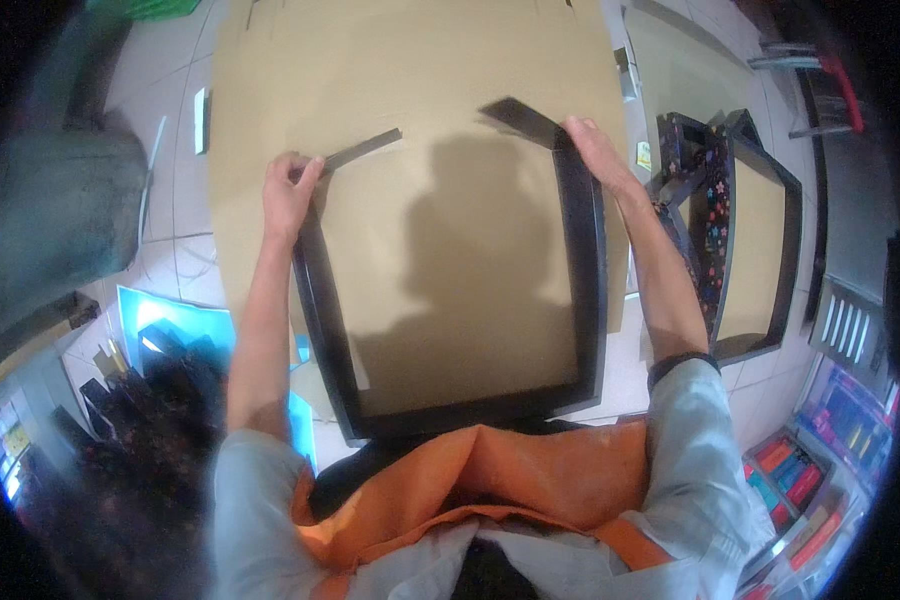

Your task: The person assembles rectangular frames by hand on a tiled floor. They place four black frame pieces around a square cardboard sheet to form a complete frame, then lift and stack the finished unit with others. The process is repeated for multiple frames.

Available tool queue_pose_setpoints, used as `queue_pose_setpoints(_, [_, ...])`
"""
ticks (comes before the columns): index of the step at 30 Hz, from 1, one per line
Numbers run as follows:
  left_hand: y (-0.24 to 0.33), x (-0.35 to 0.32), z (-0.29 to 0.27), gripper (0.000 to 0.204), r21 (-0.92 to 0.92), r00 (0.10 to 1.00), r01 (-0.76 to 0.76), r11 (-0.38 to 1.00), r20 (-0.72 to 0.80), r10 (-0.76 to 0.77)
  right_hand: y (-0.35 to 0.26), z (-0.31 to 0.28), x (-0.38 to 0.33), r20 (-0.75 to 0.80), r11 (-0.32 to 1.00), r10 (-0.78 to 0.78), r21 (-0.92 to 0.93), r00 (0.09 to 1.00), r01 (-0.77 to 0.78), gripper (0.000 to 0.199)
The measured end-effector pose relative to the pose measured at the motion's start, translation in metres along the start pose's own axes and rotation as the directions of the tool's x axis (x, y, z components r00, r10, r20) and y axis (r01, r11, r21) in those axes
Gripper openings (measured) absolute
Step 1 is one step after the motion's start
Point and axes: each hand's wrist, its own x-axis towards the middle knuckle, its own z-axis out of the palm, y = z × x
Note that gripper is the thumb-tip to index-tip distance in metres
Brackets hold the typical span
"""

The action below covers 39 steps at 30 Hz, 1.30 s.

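Observation:
A large black strip, bent into an open frame shape (470, 408), stands on edge on a brown cardboard sheet (420, 60), its near side close to my body. The far side has a gap between two loose ends. My left hand (288, 190) pinches the far left corner, where a short left end piece (365, 148) angles inward. At the far right corner, my right hand (598, 155) has its fingers closed over the strip, beside a wider right end piece (518, 118) that slants inward. Shadow from my head and shoulders falls across the cardboard inside the frame.
To the right lie a black frame (785, 260) and a dark flower-patterned strip (718, 240). A tray of coloured items (790, 470) sits at lower right. On the left are a blue sheet (170, 300), dark patterned pieces (110, 460) and a dark grey bulky object (60, 210).

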Motion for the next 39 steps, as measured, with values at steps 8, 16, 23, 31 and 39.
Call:
queue_pose_setpoints(8, [0.011, 0.001, -0.004, 0.031, -0.167, 0.957, 0.275, 0.947, 0.147, -0.252, -0.004, 0.026, -0.004, -0.247, 0.951, -0.154, -0.300, 0.957, 0.076, 0.036])
queue_pose_setpoints(16, [0.009, 0.026, -0.012, 0.045, -0.341, 0.900, 0.419, 0.842, 0.277, -0.335, 0.016, 0.023, 0.010, -0.288, 0.926, 0.345, 0.262, 0.893, -0.273, 0.105])
queue_pose_setpoints(23, [0.020, 0.017, -0.017, 0.059, -0.290, 0.925, 0.363, 0.886, 0.225, -0.305, 0.015, 0.022, 0.010, -0.250, 0.882, 0.408, 0.355, 0.878, -0.309, 0.106])
queue_pose_setpoints(31, [-0.017, 0.008, 0.000, 0.053, 0.066, 0.989, -0.007, 0.998, -0.146, 0.016, -0.003, 0.025, 0.007, -0.298, 0.864, 0.344, 0.472, 0.891, -0.175, 0.080])
queue_pose_setpoints(39, [-0.020, -0.006, 0.010, 0.048, -0.027, 0.974, -0.144, 0.989, -0.178, 0.137, 0.011, 0.034, -0.007, -0.567, 0.992, 0.096, -0.016, 0.818, -0.128, 0.056])
